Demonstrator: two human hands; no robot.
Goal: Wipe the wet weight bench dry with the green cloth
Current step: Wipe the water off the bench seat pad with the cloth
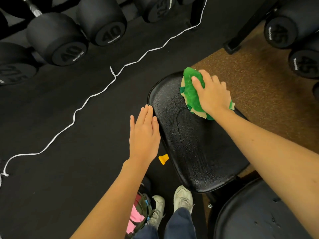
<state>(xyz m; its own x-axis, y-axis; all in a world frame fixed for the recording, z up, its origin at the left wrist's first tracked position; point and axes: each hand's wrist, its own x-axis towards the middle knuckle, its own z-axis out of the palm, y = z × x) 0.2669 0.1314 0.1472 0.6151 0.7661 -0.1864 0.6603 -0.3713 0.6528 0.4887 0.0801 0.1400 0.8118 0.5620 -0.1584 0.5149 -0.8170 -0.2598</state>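
**Finishing the far end before sweeping back**

Black rubber flooring and a strip of brown carpet surround the weight bench (pixel 189 144), with dumbbells (pixel 69 49) racked beyond it and a white cord (pixel 96 94) trailing across the floor.

Our right hand (pixel 212 95) has its fingers curled over the bunched green cloth (pixel 191 94), the thumb pressing into its top, pinning it to the pad at the far right corner. Just nearer to us than those fingers, the pad shows fine droplets and a darker smeared oval, so we judge most of the surface is not yet dry. Our left hand (pixel 145 133) is flat, fingers straight and together, holding nothing; its fingertips lie at the pad's left edge, though we cannot tell whether they touch it.

To do this stroke well, we should spread the cloth flatter under the palm, since a tight wad covers little. We should keep firm downward pressure and draw it towards us in overlapping lanes, working from the right edge across to the side by our left fingers. Turning the cloth to a drier face would help avoid streaks. A second pad (pixel 259 213), nearest to us, also carries droplets.
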